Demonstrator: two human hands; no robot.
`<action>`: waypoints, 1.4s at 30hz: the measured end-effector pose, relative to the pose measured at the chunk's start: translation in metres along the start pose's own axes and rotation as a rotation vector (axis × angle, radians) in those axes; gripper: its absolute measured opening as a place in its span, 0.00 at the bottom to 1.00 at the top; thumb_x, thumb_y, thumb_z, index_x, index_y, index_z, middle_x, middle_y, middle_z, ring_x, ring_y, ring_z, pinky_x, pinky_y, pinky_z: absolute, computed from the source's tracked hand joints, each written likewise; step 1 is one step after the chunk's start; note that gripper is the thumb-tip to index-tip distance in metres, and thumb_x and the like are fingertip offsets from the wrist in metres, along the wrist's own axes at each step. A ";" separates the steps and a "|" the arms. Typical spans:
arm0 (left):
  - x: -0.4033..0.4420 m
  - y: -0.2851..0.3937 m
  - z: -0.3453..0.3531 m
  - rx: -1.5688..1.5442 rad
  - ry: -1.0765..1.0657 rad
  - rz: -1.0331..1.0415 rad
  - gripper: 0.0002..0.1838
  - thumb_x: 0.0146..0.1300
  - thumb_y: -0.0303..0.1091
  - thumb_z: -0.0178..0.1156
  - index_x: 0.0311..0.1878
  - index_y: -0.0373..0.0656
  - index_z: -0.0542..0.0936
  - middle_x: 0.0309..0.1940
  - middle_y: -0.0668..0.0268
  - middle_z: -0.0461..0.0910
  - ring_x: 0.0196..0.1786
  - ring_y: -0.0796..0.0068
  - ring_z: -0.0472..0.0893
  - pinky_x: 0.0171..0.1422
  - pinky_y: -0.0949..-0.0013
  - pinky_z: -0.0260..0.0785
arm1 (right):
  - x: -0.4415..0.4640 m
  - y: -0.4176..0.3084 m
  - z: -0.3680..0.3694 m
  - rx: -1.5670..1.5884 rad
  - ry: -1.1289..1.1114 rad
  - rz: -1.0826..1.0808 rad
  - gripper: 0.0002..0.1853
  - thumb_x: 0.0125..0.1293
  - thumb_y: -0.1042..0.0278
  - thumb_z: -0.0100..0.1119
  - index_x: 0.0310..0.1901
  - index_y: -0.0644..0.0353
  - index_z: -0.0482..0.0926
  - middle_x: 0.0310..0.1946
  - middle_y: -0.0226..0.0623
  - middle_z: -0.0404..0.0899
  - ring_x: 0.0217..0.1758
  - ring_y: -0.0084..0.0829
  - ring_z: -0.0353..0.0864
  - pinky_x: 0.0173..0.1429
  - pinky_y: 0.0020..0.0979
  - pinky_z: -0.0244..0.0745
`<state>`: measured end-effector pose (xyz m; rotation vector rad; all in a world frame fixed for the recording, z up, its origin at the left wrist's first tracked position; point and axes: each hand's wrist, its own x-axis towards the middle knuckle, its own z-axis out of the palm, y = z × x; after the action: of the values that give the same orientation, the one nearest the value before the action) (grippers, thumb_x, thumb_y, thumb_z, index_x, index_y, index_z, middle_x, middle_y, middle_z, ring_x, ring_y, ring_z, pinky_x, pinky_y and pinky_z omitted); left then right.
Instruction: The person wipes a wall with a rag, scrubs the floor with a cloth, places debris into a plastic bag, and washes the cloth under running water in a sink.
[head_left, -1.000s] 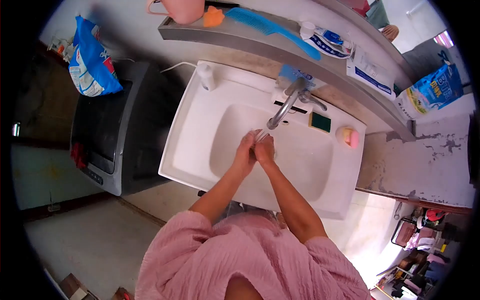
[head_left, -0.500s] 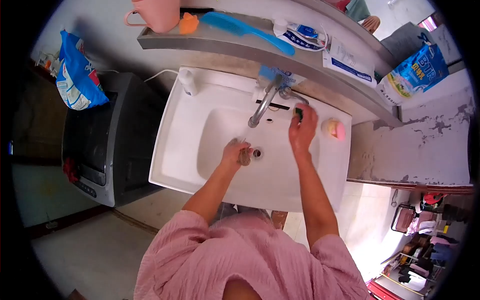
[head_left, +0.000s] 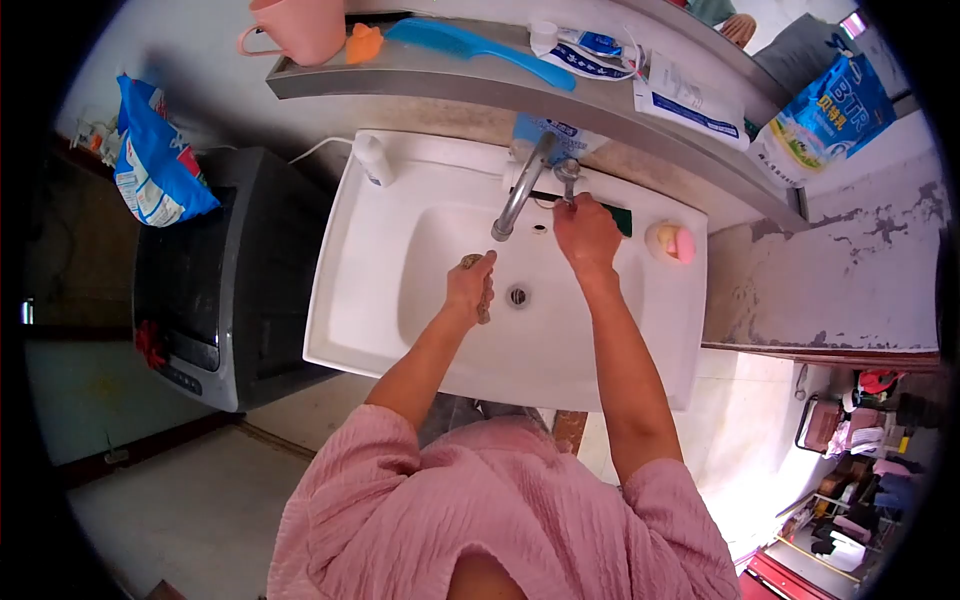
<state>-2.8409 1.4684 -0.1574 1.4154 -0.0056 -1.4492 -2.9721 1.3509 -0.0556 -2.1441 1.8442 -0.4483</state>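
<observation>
My left hand [head_left: 467, 290] is closed around a small brownish, mottled object [head_left: 484, 312] over the left part of the white sink basin [head_left: 430, 335]; its kind is unclear. At the back rim, the fingers of my right hand [head_left: 588, 236] are closed at the tap handle [head_left: 567, 172], partly covering it. Just left of that hand, the curved metal spout [head_left: 522, 192] reaches over the basin; no water stream shows. A dark green scouring pad [head_left: 624, 221] lies on the rim beside my right hand. The drain [head_left: 518, 296] sits between both hands.
Pink soap [head_left: 683, 244] in a dish stands on the right rim, a white bottle [head_left: 372, 160] at the back left. Above, a shelf [head_left: 430, 88] bears a pink mug [head_left: 305, 30], blue comb [head_left: 480, 48] and toothpaste tubes. A grey washing machine [head_left: 245, 270] stands left.
My right hand has moved left to the tap handle and let go of the green pad, which now lies on the rim. My left hand has risen slightly and turned, still holding the brownish object.
</observation>
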 end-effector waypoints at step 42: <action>-0.024 0.027 -0.002 1.874 -0.252 1.161 0.04 0.53 0.27 0.57 0.32 0.43 0.75 0.20 0.63 0.80 0.25 0.63 0.82 0.28 0.62 0.73 | -0.079 -0.004 0.033 -0.173 -0.678 -0.404 0.10 0.55 0.71 0.50 0.39 0.62 0.74 0.35 0.46 0.82 0.41 0.48 0.82 0.42 0.44 0.77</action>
<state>-2.8288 1.4731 -0.1243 1.8083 -2.3798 -0.2425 -2.9659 1.4295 -0.0883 -2.3749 1.1135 0.3509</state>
